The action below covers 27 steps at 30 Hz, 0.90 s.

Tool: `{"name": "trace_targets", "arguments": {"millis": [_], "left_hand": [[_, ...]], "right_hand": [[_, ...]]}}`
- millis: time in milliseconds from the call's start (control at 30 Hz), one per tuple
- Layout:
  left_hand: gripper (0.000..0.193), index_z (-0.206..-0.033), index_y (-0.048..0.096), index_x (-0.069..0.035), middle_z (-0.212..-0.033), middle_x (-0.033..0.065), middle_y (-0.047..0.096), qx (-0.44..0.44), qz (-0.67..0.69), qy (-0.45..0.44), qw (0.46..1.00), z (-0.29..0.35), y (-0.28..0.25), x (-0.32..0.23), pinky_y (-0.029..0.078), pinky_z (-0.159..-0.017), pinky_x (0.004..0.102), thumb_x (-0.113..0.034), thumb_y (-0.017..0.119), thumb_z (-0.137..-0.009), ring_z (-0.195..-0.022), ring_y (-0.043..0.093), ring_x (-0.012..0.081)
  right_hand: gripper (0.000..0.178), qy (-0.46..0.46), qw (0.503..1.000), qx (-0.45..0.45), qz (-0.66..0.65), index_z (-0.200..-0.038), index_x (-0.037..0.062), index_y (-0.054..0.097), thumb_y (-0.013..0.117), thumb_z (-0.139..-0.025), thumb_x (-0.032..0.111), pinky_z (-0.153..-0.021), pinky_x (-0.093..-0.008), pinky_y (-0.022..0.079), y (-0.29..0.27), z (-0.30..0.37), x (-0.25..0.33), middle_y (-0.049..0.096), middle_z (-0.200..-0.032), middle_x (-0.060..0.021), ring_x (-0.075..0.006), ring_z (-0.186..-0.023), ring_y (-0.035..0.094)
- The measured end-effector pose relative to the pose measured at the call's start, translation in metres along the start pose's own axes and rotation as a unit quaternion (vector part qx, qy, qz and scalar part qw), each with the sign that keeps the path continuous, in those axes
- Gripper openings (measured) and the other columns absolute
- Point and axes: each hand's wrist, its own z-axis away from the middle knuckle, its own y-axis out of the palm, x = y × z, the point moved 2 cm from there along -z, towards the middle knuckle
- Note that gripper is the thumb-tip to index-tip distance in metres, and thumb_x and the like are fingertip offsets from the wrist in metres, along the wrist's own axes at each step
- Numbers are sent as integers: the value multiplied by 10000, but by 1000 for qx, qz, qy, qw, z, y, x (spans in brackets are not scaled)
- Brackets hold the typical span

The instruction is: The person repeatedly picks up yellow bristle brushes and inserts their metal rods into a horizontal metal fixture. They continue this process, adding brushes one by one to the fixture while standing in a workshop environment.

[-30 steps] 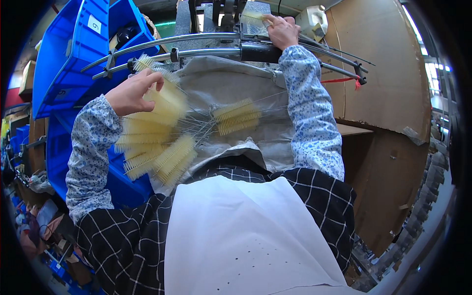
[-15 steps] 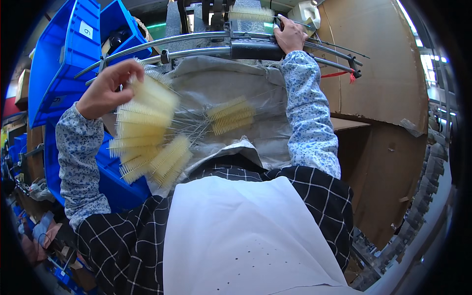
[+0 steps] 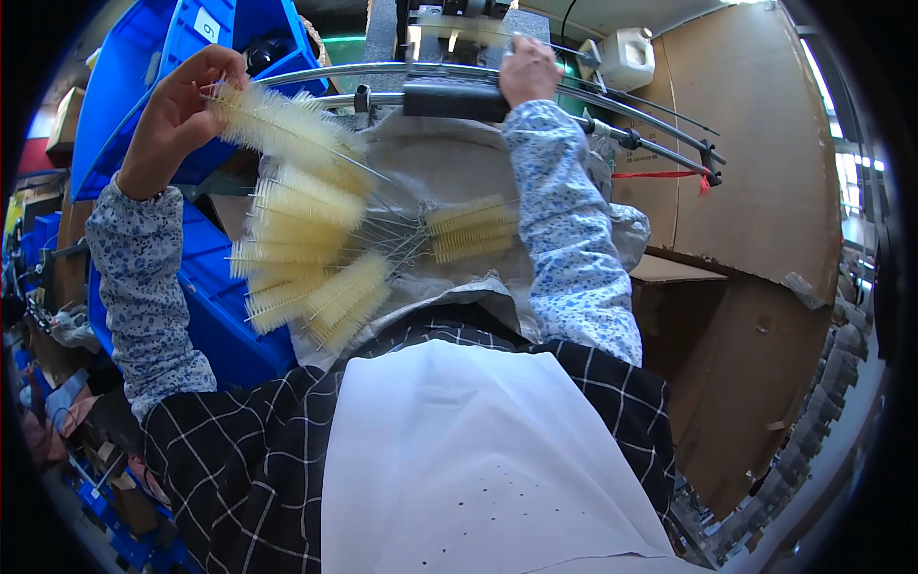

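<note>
My left hand is closed at the upper left. Its thumb and fingers pinch the end of a pale yellow wire brush, whose thin stem slants down to the right. Below it, several similar yellow brushes lie fanned on a grey cloth, with two or so more brushes to their right. At the top, my right hand is curled at the right end of a black sliding carriage. Just beyond it a blurred brush sits in the machine. What those fingers grip is hidden.
Two curved metal rails cross in front of me, a red tie at their right end. Blue bins stand at the left. A white jug is at the back, beside large cardboard on the right.
My left hand has moved up and left, lifting a brush away from the pile. My right hand and the black carriage have slid left along the rails. The view has shifted slightly.
</note>
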Motion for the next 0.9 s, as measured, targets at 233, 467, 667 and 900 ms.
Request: {"name": "trace_targets", "arguments": {"millis": [233, 467, 667, 900], "left_hand": [[359, -1026, 489, -87, -876, 31, 483, 36, 29, 27, 999, -19, 20, -3, 457, -771, 253, -177, 517, -680, -815, 505, 118], [352, -1045, 479, -90, -875, 33, 486, 6, 25, 36, 999, -10, 12, 1, 461, -733, 238, -179, 483, -704, -815, 502, 103], [314, -986, 457, -57, -896, -13, 444, -35, -4, -11, 999, -7, 10, -3, 369, -558, 152, -164, 486, -692, -695, 421, 26], [460, -1148, 410, -72, -902, 16, 465, 68, 65, -13, 996, -37, 28, 3, 414, -577, 177, -301, 491, -758, -700, 463, 56]], "right_hand": [[203, 10, 1000, -4, -10, -934, 68, 581, 477, -763, 102, -781, -424, 374, 9, 1, 35, 563, -972, -65, -221, -965, 505], [228, 3, 999, -21, 26, -944, 105, 589, 507, -733, 122, -767, -446, 394, -3, -2, -47, 575, -939, -66, -252, -910, 537], [272, 2, 995, 73, -72, -978, 124, 612, 526, -758, 261, -793, -361, 430, -17, -31, -130, 590, -895, -138, -300, -872, 551], [243, -81, 984, 159, -3, -1018, 238, 579, 418, -846, 296, -824, -374, 401, -34, -45, -160, 561, -1005, -108, -319, -943, 512]]}}
